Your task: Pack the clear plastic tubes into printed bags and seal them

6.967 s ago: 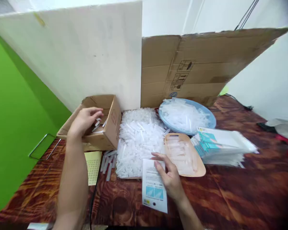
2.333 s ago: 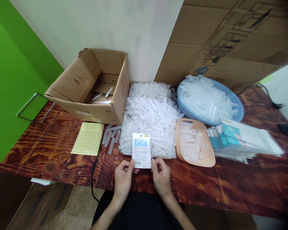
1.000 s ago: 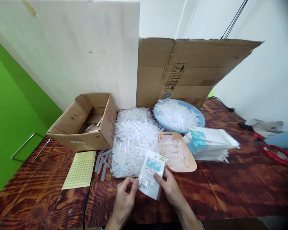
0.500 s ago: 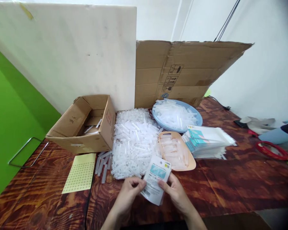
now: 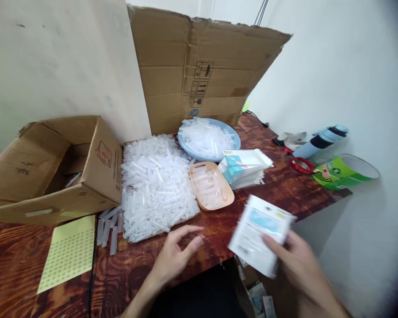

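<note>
My right hand [image 5: 293, 258] grips a white packet [image 5: 260, 236] with a blue panel and small print, thumb on its front. The packet hangs past the table's front edge, at the right. My left hand [image 5: 182, 249] holds nothing; its fingers are curved and apart over the table, just in front of the heap of clear plastic tubes [image 5: 159, 185]. Behind the hands sits a peach tray [image 5: 230, 198] with several tubes in it. Right of that tray lies a stack of similar packets [image 5: 247, 165].
An open cardboard box [image 5: 109, 168] stands at the left, beside a yellow sticker sheet [image 5: 68, 251]. A blue basin [image 5: 237, 139] of tubes is at the back. Red tape [image 5: 301, 165] and a green roll [image 5: 345, 172] lie right. Packets [image 5: 260, 298] show in a container below the table edge.
The packet has gone from both hands to my right hand alone and moved right, beyond the table edge. My left hand has let go. The view has turned right.
</note>
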Action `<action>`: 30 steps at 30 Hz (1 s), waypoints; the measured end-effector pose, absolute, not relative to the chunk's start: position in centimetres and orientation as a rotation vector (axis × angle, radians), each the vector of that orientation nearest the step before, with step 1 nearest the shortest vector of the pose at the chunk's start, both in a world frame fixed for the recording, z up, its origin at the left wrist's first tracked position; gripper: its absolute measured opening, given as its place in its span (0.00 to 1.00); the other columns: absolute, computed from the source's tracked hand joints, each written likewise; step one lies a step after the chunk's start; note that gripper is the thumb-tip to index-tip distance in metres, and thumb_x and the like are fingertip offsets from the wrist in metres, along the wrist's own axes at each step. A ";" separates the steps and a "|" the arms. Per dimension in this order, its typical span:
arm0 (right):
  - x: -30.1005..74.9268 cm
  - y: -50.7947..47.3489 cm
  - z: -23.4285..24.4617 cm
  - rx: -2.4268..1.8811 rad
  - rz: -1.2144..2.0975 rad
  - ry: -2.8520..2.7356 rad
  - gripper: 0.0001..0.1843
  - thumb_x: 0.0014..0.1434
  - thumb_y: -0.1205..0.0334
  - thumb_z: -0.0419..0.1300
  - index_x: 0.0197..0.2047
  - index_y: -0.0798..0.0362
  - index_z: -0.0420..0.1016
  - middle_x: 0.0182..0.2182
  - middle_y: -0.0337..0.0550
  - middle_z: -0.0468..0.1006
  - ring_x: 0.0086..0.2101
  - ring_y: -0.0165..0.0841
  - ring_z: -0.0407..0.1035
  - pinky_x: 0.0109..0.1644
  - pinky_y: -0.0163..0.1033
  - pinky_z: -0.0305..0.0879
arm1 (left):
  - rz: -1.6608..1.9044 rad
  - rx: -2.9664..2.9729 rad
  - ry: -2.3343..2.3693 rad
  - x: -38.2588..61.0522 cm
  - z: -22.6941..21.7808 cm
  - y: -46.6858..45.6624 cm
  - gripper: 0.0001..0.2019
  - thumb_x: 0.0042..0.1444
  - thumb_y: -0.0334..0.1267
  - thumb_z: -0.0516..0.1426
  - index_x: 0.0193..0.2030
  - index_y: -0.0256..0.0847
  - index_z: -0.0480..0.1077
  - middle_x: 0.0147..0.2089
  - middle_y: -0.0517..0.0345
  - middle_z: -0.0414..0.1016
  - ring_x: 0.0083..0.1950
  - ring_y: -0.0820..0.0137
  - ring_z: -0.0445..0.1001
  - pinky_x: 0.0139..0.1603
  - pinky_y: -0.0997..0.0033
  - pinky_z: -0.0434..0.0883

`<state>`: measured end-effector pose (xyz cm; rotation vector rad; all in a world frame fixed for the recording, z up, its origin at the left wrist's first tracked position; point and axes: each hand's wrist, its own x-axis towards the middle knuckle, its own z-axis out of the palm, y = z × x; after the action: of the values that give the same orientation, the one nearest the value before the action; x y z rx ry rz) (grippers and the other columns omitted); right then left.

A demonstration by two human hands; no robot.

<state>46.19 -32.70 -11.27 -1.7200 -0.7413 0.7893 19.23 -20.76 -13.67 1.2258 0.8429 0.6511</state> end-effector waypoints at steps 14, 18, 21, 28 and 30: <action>33.8 -21.0 -14.0 -1.243 1.296 -1.059 0.20 0.58 0.50 0.70 0.49 0.52 0.79 0.48 0.52 0.83 0.49 0.50 0.77 0.54 0.51 0.73 | 0.963 1.150 1.223 15.8 -13.9 -21.5 0.13 0.61 0.46 0.60 0.39 0.37 0.80 0.37 0.53 0.82 0.39 0.63 0.77 0.40 0.72 0.72; 33.8 -20.9 -14.7 -1.210 1.370 -1.006 0.21 0.59 0.51 0.70 0.51 0.53 0.78 0.48 0.53 0.83 0.49 0.50 0.77 0.54 0.51 0.73 | 0.899 1.209 1.184 14.8 -13.5 -21.2 0.16 0.64 0.47 0.58 0.41 0.37 0.82 0.36 0.52 0.83 0.38 0.62 0.78 0.38 0.72 0.71; 33.5 -20.8 -15.3 -1.173 1.408 -0.958 0.21 0.59 0.52 0.70 0.51 0.53 0.78 0.48 0.52 0.83 0.49 0.49 0.77 0.54 0.50 0.73 | 0.834 1.308 1.140 14.0 -13.1 -20.8 0.17 0.65 0.48 0.57 0.39 0.38 0.82 0.35 0.53 0.82 0.37 0.62 0.77 0.37 0.72 0.70; 38.6 -22.4 -15.4 -1.264 1.448 -0.904 0.26 0.54 0.48 0.72 0.50 0.54 0.80 0.46 0.56 0.84 0.44 0.53 0.79 0.48 0.53 0.77 | 0.698 1.122 0.891 13.5 -14.5 -19.4 0.20 0.65 0.52 0.55 0.38 0.37 0.79 0.34 0.49 0.81 0.35 0.62 0.78 0.39 0.68 0.73; 43.4 -25.6 -14.6 -1.472 1.362 -0.938 0.27 0.52 0.44 0.72 0.48 0.54 0.81 0.42 0.56 0.85 0.41 0.54 0.80 0.43 0.52 0.78 | 0.721 0.994 0.839 14.0 -15.3 -18.9 0.20 0.66 0.52 0.54 0.38 0.36 0.78 0.32 0.50 0.81 0.32 0.64 0.78 0.38 0.67 0.74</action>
<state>43.39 -25.55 -14.58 -1.4723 -0.9379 1.3617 14.05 -18.90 -15.34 0.9937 0.8390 0.7210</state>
